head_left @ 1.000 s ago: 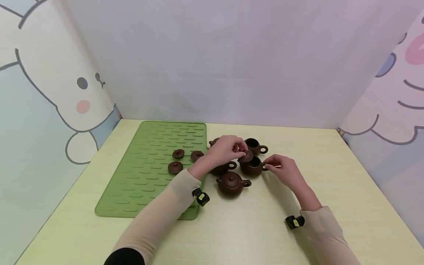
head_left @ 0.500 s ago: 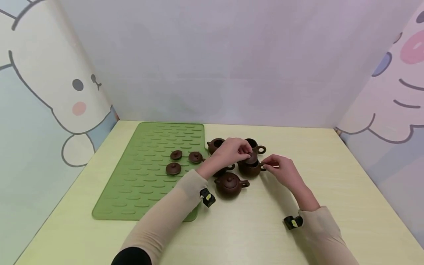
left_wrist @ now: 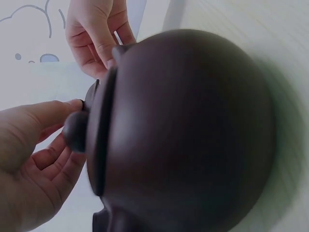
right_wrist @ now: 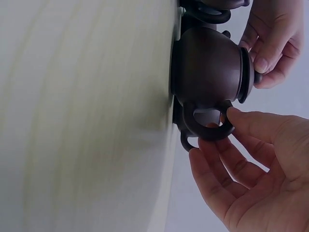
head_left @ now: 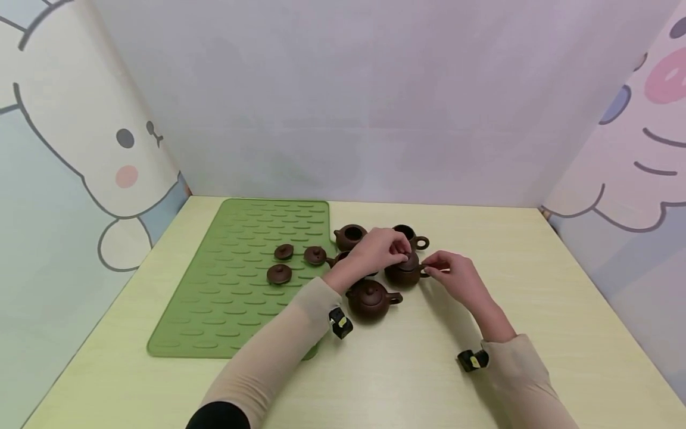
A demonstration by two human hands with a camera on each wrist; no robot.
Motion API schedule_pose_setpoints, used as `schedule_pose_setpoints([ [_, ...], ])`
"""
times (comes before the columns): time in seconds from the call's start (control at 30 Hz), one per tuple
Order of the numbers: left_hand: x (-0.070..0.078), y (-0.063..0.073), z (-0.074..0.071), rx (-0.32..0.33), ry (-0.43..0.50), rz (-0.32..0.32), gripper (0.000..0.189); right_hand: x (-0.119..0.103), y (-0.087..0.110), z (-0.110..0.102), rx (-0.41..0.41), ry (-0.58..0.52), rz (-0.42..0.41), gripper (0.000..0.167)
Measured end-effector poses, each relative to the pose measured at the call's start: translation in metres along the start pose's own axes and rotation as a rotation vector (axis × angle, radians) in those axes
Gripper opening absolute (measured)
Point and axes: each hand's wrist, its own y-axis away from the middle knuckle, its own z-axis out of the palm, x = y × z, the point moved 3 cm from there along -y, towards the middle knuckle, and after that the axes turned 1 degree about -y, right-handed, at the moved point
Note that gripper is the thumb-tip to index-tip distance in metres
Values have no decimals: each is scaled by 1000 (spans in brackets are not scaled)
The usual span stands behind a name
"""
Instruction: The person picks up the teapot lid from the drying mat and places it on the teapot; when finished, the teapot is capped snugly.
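Note:
In the head view my left hand pinches the knob of a dark brown teapot lid at the mouth of a small brown teapot. In the right wrist view the lid lies against the rim, looking slightly tilted. My right hand grips that teapot's loop handle between thumb and fingers. Just nearer stands a lidded teapot, which fills much of the left wrist view. Behind are two lidless teapots, one at the back left, another at the back right.
Three loose lids lie on the green mat: a back lid, a front lid and a right lid. Another teapot is partly hidden by my left hand. The pale table meets a wall cloth behind.
My left hand has moved right and slightly down, bringing the lid from beside the teapot's opening onto its mouth. My right hand keeps its grip on the handle.

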Motion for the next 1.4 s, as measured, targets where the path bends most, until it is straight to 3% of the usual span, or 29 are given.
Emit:
schedule_pose_setpoints([
  [0.33,-2,2,2,-16,-5,-15,11,-1,1,2,3,-6,-5,15],
  [0.7,-7,14,-12,9,52,-50,13,-12,2,-7,72,-58,-15,19],
  [1.4,-33,41,-40,131,94,-50,17,-46,-6,2,69,-113,-72,15],
])
